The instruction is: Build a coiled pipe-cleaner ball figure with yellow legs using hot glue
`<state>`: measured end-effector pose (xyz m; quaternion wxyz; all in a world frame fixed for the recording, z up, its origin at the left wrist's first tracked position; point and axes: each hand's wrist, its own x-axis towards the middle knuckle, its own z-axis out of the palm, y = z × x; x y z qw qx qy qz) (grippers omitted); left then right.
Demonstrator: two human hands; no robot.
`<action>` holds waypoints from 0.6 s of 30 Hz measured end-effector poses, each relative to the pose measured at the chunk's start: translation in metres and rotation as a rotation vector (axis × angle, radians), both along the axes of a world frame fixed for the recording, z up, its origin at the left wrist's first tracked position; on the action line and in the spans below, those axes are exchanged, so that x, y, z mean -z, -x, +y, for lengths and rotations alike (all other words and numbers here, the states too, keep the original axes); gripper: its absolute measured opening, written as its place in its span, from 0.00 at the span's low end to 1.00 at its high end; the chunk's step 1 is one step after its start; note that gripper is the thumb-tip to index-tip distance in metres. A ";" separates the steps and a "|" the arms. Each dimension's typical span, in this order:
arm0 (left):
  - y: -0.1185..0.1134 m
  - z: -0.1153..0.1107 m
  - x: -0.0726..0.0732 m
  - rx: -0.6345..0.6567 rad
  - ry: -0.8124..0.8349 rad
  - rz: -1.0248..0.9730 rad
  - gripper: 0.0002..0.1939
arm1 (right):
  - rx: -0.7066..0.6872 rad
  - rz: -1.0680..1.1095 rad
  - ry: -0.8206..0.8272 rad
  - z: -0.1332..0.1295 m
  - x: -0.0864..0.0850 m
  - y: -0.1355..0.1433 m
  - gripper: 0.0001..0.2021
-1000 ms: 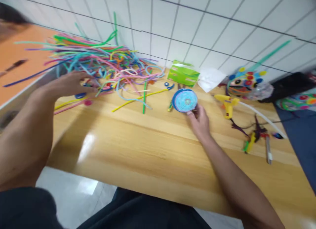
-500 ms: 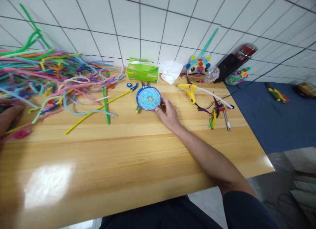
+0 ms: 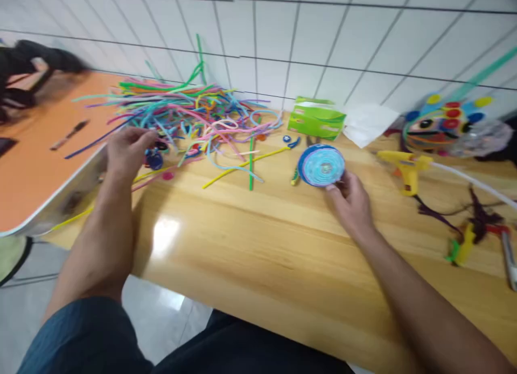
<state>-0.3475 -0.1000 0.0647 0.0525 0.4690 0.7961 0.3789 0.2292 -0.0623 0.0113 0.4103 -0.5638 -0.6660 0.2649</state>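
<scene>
My right hand (image 3: 353, 204) grips the lower right edge of a round coiled disc (image 3: 324, 167), light blue with a darker blue rim, tilted up above the wooden table. Over at the left, my left hand (image 3: 130, 152) is beside a heap of coloured pipe cleaners (image 3: 189, 113). Its fingers are bent and drawn together next to a shiny dark blue piece (image 3: 154, 159); blur hides what they pinch, if anything. Yellow (image 3: 230, 172) and green (image 3: 251, 164) pipe cleaners cross between the hands. A blue button (image 3: 286, 139) lies near the disc.
Behind the disc stands a green tissue pack (image 3: 317, 118), beside white paper (image 3: 369, 125). Toward the right are a yellow glue gun (image 3: 406, 169), a decorated animal-face craft (image 3: 440, 126) and a cutter (image 3: 509, 255). An orange table (image 3: 36, 169) adjoins at the left.
The view has swung left, bringing my left hand and arm and the orange table into sight. My right hand keeps hold of the coiled disc.
</scene>
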 end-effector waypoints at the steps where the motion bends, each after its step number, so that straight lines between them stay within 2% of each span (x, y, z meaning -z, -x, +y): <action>1: -0.010 0.003 0.000 0.064 -0.051 -0.126 0.22 | 0.009 -0.003 0.005 -0.001 -0.001 0.000 0.30; 3: -0.020 0.004 -0.003 0.125 -0.030 -0.191 0.18 | 0.032 -0.004 0.026 -0.002 -0.005 0.001 0.32; 6: -0.021 0.000 -0.010 0.148 0.012 -0.188 0.22 | 0.066 -0.036 0.059 -0.004 -0.007 0.001 0.37; 8: -0.016 -0.001 -0.012 0.037 -0.038 -0.097 0.20 | 0.080 -0.052 0.078 -0.003 -0.006 0.000 0.39; 10: -0.007 -0.001 -0.015 -0.128 -0.095 0.020 0.19 | 0.092 -0.052 0.088 -0.002 -0.004 -0.001 0.38; 13: 0.013 -0.006 -0.024 -0.326 -0.067 0.152 0.19 | 0.108 -0.043 0.088 -0.001 -0.003 -0.001 0.36; 15: 0.024 -0.011 -0.028 -0.376 0.027 0.202 0.17 | 0.116 -0.046 0.092 -0.002 -0.005 0.001 0.36; 18: 0.026 -0.013 -0.022 -0.285 0.214 0.230 0.16 | 0.138 -0.056 0.103 -0.003 -0.007 0.003 0.36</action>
